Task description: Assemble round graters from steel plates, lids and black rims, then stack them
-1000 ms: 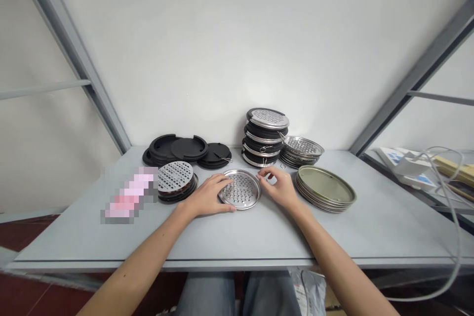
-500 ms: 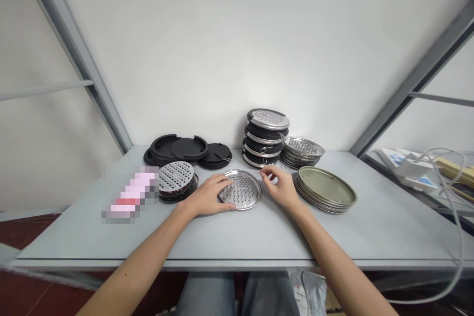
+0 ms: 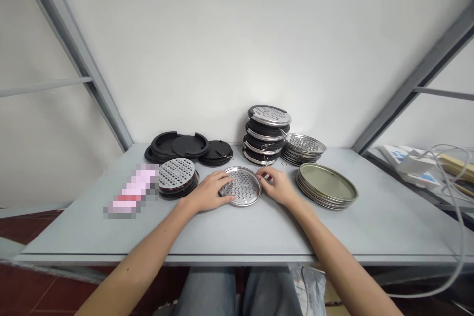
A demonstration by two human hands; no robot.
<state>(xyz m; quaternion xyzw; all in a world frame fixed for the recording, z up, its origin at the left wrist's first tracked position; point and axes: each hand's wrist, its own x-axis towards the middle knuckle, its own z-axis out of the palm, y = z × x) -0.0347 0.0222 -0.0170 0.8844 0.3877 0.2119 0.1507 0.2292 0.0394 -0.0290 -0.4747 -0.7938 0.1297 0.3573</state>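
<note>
A round metal grater plate (image 3: 242, 187) with raised teeth lies flat on the table in front of me. My left hand (image 3: 211, 191) grips its left edge, thumb at the near rim and fingers over the upper left. At the upper right rim is my right hand (image 3: 276, 185), its thumb and fingertips pinched together and close against the metal; whatever is between them is too small or hidden to make out. Just behind that hand stands a tall stack of black and silver round graters (image 3: 267, 134) with wire loops hanging from it. A small wire ring (image 3: 284, 163) lies beside the stack.
Olive-green round trays (image 3: 328, 182) are stacked to the right, with metal grater plates (image 3: 305, 144) behind. On the left are black round holders (image 3: 163, 144), black discs (image 3: 215, 152), and flat perforated plates (image 3: 177, 175). A blurred pink item (image 3: 135, 190) lies far left; a white cable (image 3: 459, 237) hangs right.
My right fingertips have come a little left, up to the grater plate's rim. The left hand keeps its hold. The view has shifted slightly.
</note>
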